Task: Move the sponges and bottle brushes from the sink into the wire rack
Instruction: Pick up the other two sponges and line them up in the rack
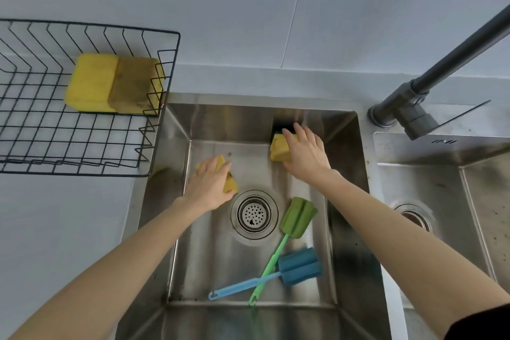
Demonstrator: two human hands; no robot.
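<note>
Left grip [208, 188]: clamped on sponge [230, 186], sink [176, 130] floor. Right grip [305, 152]: closing over back-wall sponge [278, 149], for lifting. Brushes [298, 214] lie nearer the body; wire rack [165, 69] up-left, holding a sponge already.

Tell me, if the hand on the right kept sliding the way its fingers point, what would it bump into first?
Probably the sink's back wall. The right hand lies on a yellow sponge, fingers aimed up and slightly left at that wall, where a dark patch shows. Depth is hard to judge.
</note>
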